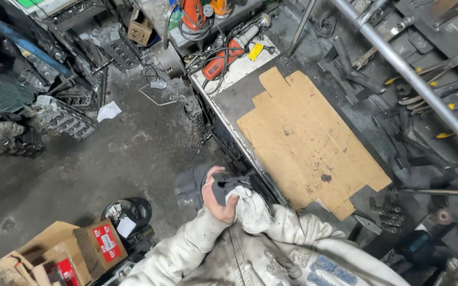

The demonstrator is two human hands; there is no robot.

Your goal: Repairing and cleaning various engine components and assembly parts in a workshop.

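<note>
The left hand [217, 195] was clenched round a dark rag [228, 185] at the workbench [223, 103] edge, right hand hidden in its sleeve, and the wiping looked midway, the cardboard sheet [308, 137] stained.

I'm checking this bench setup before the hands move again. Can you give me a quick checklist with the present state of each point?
1. Left hand grips the dark cloth: ok.
2. Right hand visible: not ok; only its pale sleeve shows, bunched against the cloth.
3. Cardboard sheet lies flat on the workbench: ok, stained but bare.
4. Orange angle grinder lies away from the hands: ok, at the bench's far end.
5. Grinder switched off: cannot tell.
6. Floor by the bench free of trip hazards: not ok; wire and paper scraps lie there.
</note>
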